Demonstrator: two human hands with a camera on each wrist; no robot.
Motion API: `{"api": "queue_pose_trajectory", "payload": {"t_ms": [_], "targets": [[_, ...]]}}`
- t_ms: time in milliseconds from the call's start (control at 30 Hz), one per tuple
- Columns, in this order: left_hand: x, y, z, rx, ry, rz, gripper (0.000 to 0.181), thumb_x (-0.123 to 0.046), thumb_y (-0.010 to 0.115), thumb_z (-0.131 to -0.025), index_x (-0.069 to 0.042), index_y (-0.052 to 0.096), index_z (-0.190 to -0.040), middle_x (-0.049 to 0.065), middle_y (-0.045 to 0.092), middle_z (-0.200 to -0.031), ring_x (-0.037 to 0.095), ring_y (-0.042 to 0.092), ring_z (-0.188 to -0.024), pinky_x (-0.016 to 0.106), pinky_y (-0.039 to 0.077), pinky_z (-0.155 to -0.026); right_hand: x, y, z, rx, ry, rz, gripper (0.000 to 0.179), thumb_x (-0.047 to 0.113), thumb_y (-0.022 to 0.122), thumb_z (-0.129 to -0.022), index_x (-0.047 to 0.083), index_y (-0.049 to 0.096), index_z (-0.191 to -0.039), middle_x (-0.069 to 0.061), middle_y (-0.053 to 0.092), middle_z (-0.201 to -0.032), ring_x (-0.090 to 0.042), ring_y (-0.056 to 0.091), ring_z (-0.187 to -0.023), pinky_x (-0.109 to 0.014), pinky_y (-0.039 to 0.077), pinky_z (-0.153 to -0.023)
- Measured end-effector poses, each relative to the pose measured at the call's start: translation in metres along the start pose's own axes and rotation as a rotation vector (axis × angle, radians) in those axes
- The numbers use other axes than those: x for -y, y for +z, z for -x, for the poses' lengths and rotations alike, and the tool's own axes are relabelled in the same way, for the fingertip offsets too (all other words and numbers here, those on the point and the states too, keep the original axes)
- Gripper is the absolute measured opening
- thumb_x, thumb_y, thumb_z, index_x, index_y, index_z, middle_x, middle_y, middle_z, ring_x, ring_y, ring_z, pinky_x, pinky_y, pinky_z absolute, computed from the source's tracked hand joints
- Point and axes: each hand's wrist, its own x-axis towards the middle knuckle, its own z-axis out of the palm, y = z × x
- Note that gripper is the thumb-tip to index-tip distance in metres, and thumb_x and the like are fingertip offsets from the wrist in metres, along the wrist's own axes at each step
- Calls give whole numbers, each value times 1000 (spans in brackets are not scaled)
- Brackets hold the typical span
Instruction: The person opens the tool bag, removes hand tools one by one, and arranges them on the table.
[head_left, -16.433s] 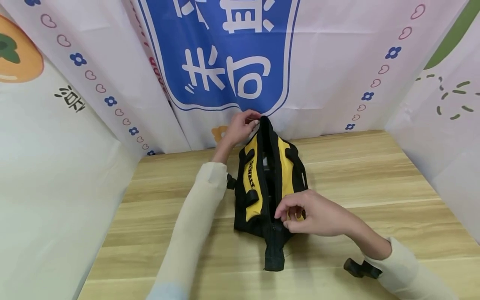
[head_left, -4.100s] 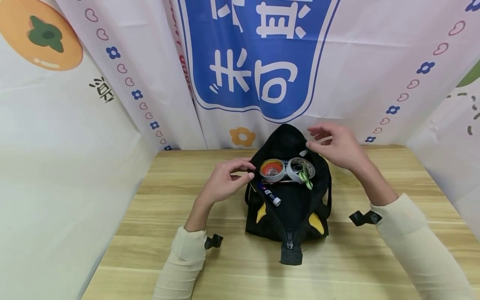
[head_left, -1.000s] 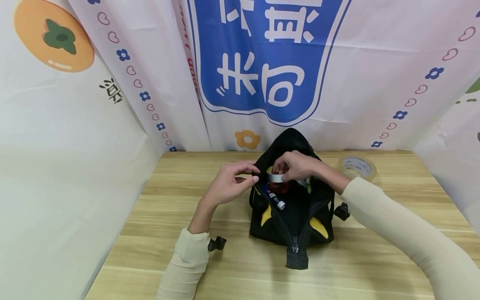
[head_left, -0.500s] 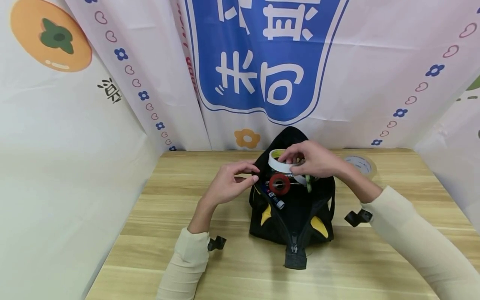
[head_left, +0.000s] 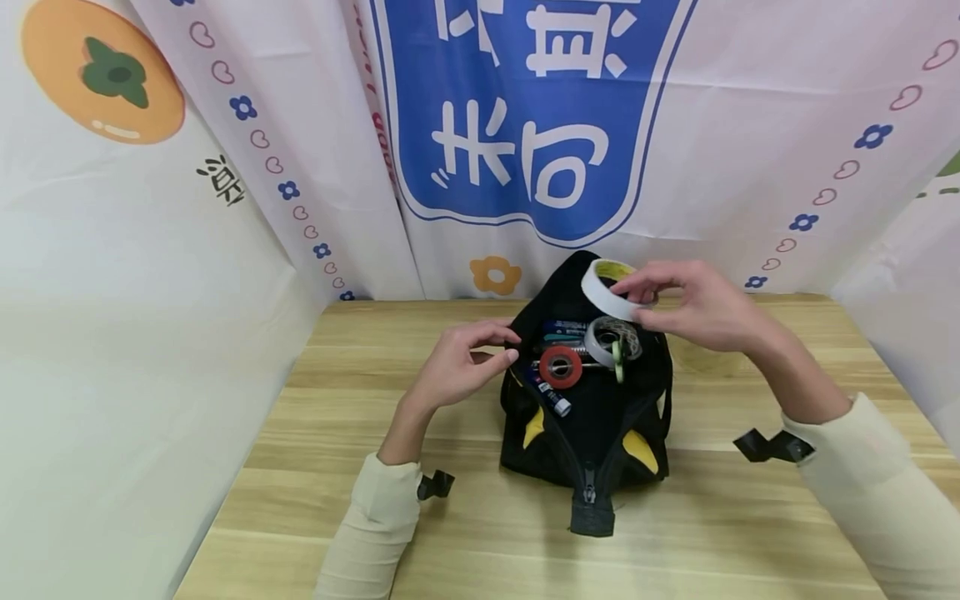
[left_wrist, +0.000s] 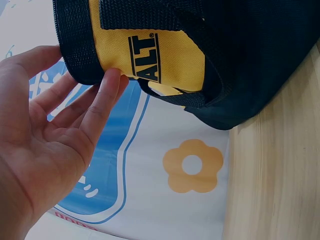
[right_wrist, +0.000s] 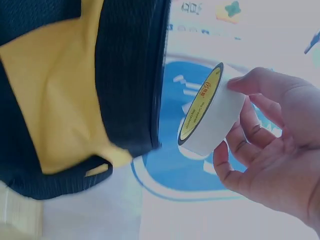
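Note:
A black and yellow tool bag (head_left: pixel 592 433) stands unzipped on the table. My left hand (head_left: pixel 461 367) holds its left rim between thumb and fingers; in the left wrist view, fingertips rest on the yellow side (left_wrist: pixel 117 47). Above the bag's right rim, my right hand (head_left: pixel 708 304) grips a white roll of tape (right_wrist: pixel 220 122) with a yellow inner core, clear of the bag in the right wrist view. Inside the bag show a red roll of tape (head_left: pixel 546 367), another pale roll of tape (head_left: pixel 595 346), a green-handled tool (head_left: pixel 618 362) and a white-capped tube (head_left: pixel 557 402).
Partly hidden behind my right forearm, a clear roll of tape (head_left: pixel 701 358) lies on the wooden table (head_left: pixel 337 433). A printed cloth wall (head_left: pixel 750 150) closes off the back, just behind the bag. Blue packages (head_left: pixel 566 327) sit deeper in the bag.
The white tape roll has come up out of the bag and moved right in my right hand, uncovering the red roll. My left hand has stayed at the rim. Earlier, the bag stood narrower.

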Motion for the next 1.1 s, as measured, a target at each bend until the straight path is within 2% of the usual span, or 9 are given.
{"api": "queue_pose_trajectory", "payload": {"t_ms": [133, 333, 500, 633, 833, 1100], "targets": [[1, 1, -1, 4, 2, 4, 25, -19, 72, -104, -4, 77, -123, 11, 67, -149, 28, 73, -125, 32, 66, -91, -11, -9, 11, -53, 50, 26, 34, -4, 78, -93, 12, 80, -124, 0, 74, -99, -4, 63, -92, -11, 50, -88], [0, 1, -1, 7, -4, 4, 24, -20, 72, -104, -5, 77, -123, 11, 66, -150, 28, 73, -126, 33, 66, -92, -31, -18, 28, -122, 150, 47, 35, -5, 80, -91, 11, 81, -122, -6, 75, -96, -2, 64, -87, -15, 49, -71], [1, 1, -1, 4, -1, 7, 25, -19, 73, -104, -4, 77, -123, 12, 66, -150, 29, 73, -126, 35, 66, -92, -54, -24, 43, -165, 209, 89, 35, -5, 82, -90, 8, 81, -123, -6, 75, -97, 3, 63, -84, -14, 49, -67], [1, 3, -1, 3, 5, 13, 25, -18, 72, -104, -4, 76, -124, 13, 66, -149, 31, 73, -126, 36, 66, -92, -75, -31, 56, -183, 226, 157, 35, -5, 80, -91, 4, 79, -125, -7, 75, -99, 10, 59, -83, -13, 48, -64], [1, 4, -2, 3, 11, 17, 25, -18, 73, -103, -3, 76, -123, 13, 67, -148, 30, 73, -126, 35, 66, -91, -103, -43, 73, -207, 337, 222, 34, 0, 78, -93, 3, 77, -127, -12, 74, -101, 12, 54, -80, -14, 45, -63], [2, 5, -2, 5, 4, 21, 26, -18, 72, -104, -1, 76, -123, 13, 66, -149, 31, 69, -131, 33, 66, -91, -140, -53, 90, -182, 438, 278, 34, 4, 76, -96, -1, 75, -129, -24, 76, -107, 19, 47, -77, -18, 46, -62]]}}
